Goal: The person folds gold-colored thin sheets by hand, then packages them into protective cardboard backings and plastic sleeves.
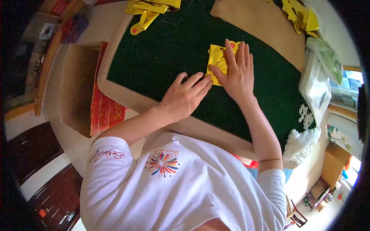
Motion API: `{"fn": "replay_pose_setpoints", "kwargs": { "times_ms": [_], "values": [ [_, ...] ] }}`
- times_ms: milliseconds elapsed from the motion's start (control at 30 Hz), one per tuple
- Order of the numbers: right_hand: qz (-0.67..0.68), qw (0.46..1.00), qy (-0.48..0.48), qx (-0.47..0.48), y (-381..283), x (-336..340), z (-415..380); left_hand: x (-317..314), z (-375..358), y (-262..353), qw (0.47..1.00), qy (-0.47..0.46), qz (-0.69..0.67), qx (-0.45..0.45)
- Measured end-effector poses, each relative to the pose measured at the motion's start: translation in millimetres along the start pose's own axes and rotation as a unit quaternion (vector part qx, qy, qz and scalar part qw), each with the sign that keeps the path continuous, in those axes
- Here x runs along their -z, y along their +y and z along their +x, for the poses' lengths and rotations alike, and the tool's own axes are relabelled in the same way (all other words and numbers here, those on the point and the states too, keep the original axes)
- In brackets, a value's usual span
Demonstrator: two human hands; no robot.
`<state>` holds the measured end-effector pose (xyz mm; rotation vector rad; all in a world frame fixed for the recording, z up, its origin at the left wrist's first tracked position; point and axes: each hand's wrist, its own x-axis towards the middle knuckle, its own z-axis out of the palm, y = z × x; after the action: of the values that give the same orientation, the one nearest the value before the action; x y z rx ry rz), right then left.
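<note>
A folded sheet of shiny gold foil with a red round mark near its top lies on the dark green tabletop. My right hand rests flat over its right side, fingers stretched out and thumb apart, hiding part of the sheet. At the lower left corner of the foil, my left hand has its fingers spread and loosely bent, with the fingertips touching or just beside the edge. I see nothing held in either palm.
More gold foil pieces lie at the far left of the table, and others at the far right by flat brown cardboard. Plastic bags and a white bundle line the right edge. An open carton stands left.
</note>
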<state>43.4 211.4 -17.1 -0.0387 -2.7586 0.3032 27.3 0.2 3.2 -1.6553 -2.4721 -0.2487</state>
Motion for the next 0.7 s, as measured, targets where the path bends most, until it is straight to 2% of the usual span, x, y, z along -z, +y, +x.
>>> {"fn": "replay_pose_setpoints", "kwargs": {
  "times_ms": [167, 233, 267, 333, 367, 500, 567, 700],
  "values": [
    [0.001, 1.000, 0.012, 0.002, 1.1, -1.7, 0.5, 3.5, 2.2, 1.7, 1.000, 0.003, 0.000, 0.005],
    [0.013, 1.000, 0.003, -0.005, 0.7, -0.8, 1.0, 1.8, 6.8, -2.2, 0.996, 0.014, -0.083, 0.034],
    [0.011, 1.000, 0.008, -0.006, 0.5, -0.8, 1.1, 1.7, 11.4, -5.9, 0.996, 0.016, -0.080, 0.030],
    [0.015, 1.000, -0.005, -0.011, 0.3, 0.0, 1.3, 5.3, 28.3, -13.5, 0.978, 0.100, -0.139, 0.119],
    [0.014, 1.000, -0.002, -0.012, -0.4, 0.7, 1.3, 6.6, 38.3, -15.5, 0.978, 0.125, -0.110, 0.127],
    [0.022, 1.000, -0.006, -0.016, -1.5, 1.5, 0.6, -9.2, 58.6, -25.7, 0.983, 0.129, -0.053, 0.121],
    [0.024, 1.000, -0.006, -0.016, -0.7, 1.6, 2.3, -18.5, 59.5, -29.7, 0.988, 0.053, 0.018, 0.141],
    [0.028, 0.999, -0.006, -0.017, -0.9, 0.2, -1.3, -17.5, 56.0, -27.9, 0.989, 0.057, 0.022, 0.132]
  ]
}}
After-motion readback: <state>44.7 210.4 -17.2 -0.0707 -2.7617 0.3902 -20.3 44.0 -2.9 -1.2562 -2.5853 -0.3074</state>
